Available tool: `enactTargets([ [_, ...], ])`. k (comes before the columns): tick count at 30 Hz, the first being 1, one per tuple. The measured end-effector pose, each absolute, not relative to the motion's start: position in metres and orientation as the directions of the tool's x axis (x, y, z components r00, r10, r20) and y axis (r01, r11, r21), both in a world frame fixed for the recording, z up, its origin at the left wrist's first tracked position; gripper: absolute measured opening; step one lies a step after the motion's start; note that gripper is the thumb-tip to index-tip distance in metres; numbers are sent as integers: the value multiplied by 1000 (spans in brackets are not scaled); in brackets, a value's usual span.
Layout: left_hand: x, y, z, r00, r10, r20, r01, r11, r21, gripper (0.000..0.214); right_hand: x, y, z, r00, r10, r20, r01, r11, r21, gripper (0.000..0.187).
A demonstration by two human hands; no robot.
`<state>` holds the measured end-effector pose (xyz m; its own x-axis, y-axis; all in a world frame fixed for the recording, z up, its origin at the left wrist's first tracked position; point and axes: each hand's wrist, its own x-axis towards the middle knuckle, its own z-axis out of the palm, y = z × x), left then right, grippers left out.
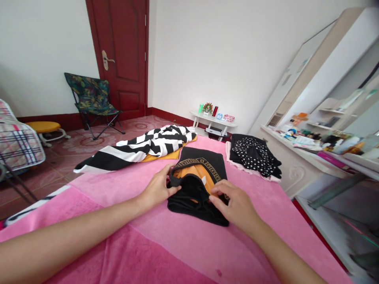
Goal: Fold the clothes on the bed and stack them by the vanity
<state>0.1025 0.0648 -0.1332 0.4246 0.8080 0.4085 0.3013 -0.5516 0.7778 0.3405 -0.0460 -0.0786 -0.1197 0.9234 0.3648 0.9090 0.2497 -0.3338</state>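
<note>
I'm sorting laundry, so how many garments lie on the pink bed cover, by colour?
Black garment with gold trim: 1
Black-and-white striped garment: 1
Orange garment beneath it: 1
Black polka-dot garment: 1
Pale pink garment beneath that: 1
Total: 5

On the bed (177, 244), the folded garment (204, 167) lies between the left hand (156, 191) and the right hand (237, 205); a spread garment (139, 150) lies behind-left, a stacked pile (254, 156) behind-right.

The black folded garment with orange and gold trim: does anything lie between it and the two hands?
Nothing visible. The left hand pinches the left edge of the black folded garment, with orange and gold trim; the right hand rests on its near right corner.
</note>
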Motion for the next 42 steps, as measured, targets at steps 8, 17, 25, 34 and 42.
enactTargets([
  [8, 125, 81, -126, 294, 720, 629, 136, -683, 718, 58, 332, 52, -82, -61, 848, 527, 928, 242, -282, 37],
  [17, 101, 80, -139, 543, 642, 541, 357, -760, 543, 52, 343, 88, -119, 268, 636, 724, 770, 310, -557, 22],
  [25, 96, 58, -114, 576, 676, 461, 448, -732, 514, 56, 336, 77, -113, 185, 664, 725, 779, 350, -519, 20],
  [34, 66, 58, -79, 715, 675, 182, 550, -704, 450, 18, 304, -11, -99, -508, 779, 366, 719, 618, -318, 33],
  [42, 136, 121, -14, 629, 592, 504, 411, -803, 432, 28, 278, -44, -60, -406, 864, 299, 857, 473, -205, 27],
])
